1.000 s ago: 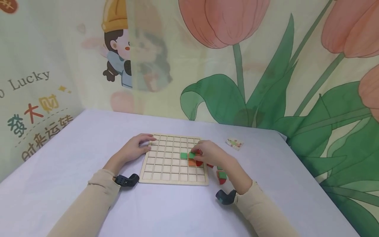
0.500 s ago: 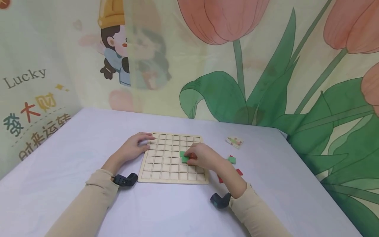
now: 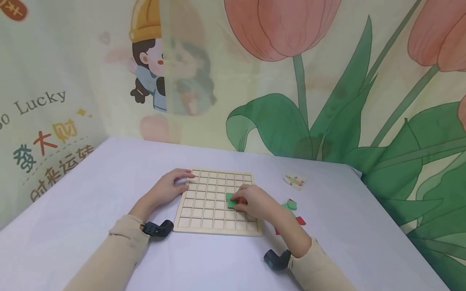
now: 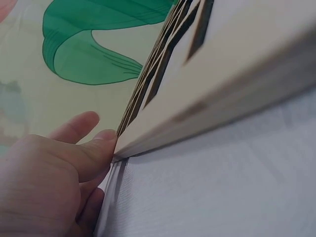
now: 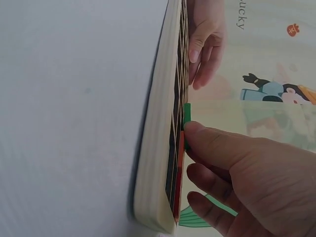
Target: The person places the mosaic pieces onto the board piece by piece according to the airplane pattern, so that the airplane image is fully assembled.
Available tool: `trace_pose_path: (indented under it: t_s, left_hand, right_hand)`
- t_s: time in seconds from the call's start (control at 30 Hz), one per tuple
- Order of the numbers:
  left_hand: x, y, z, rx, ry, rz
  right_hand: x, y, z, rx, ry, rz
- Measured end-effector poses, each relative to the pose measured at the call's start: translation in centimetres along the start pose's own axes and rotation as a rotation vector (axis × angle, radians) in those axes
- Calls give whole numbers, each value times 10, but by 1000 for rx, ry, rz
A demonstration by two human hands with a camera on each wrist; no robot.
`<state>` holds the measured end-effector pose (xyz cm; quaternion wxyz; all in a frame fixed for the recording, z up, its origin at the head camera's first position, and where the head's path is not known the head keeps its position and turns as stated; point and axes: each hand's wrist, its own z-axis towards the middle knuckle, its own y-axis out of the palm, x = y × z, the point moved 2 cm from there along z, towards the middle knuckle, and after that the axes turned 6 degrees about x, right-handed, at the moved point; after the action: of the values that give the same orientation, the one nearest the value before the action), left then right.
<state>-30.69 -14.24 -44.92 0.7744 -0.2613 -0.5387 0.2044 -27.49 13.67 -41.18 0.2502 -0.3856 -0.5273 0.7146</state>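
A light wooden grid board [image 3: 204, 212] lies on the white table. My left hand [image 3: 169, 186] rests at its far left side, with the index finger over the corner and the thumb against the edge. In the left wrist view the thumb [image 4: 101, 143] touches the board's edge. My right hand [image 3: 256, 202] is over the board's right half, where thumb and fingertips pinch a green square tile [image 5: 187, 112]. Another green tile [image 3: 229, 197] sits in a cell right beside it. Orange and red tiles [image 5: 178, 182] in the grid are mostly hidden behind my right hand in the head view.
Right of the board lie several loose green tiles [image 3: 292, 205] and red tiles [image 3: 300, 220], partly behind my right forearm. A patterned card-like piece [image 3: 295, 181] lies farther back. A printed curtain [image 3: 196, 129] stands behind the table.
My right hand has moved slightly left and nearer on the board, bringing the green tile beside the orange one to just below the other green tile. The left hand stays at the board's edge.
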Motion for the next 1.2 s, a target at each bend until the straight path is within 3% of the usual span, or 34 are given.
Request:
trace_pose_path:
  t_s: [0.17, 0.47, 0.97, 1.2]
  left_hand:
    - [2, -1, -2, 10, 25, -7]
    - [3, 0, -9, 21, 16, 26]
    - [5, -1, -4, 35, 50, 31]
    - [3, 1, -4, 30, 26, 27]
  right_hand:
    - [1, 2, -2, 14, -18, 10]
    - [0, 7, -6, 22, -30, 13]
    - [-4, 4, -3, 62, -69, -34]
    - [-6, 5, -4, 57, -49, -40]
